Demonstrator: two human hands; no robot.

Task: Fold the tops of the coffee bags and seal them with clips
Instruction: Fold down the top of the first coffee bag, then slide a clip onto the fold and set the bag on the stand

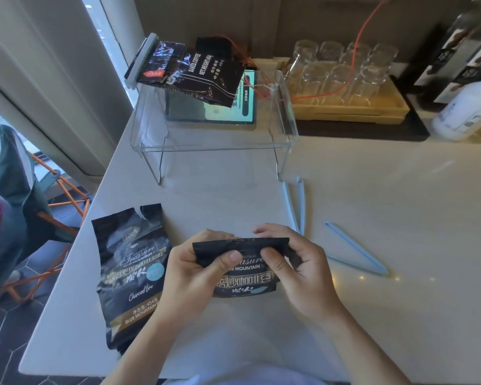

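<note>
A black coffee bag [245,279] stands in front of me, its top folded over. My left hand [195,270] pinches the left end of the fold and my right hand [297,268] pinches the right end. A second black coffee bag [131,273] lies flat on the counter to the left, its top torn open. A third coffee bag [189,70] rests on the clear stand at the back, with a pale clip [140,61] across its top. Two long blue clips, one [295,207] just beyond my right hand and one [356,248] to its right, lie open on the counter.
A clear acrylic stand [214,140] sits at the back over a tablet [211,112]. Several upturned glasses [342,70] fill a tan tray at the back right, with an orange cable over them. A white bottle [467,107] stands far right. The counter edge runs along the left, beside an orange-framed chair [59,207].
</note>
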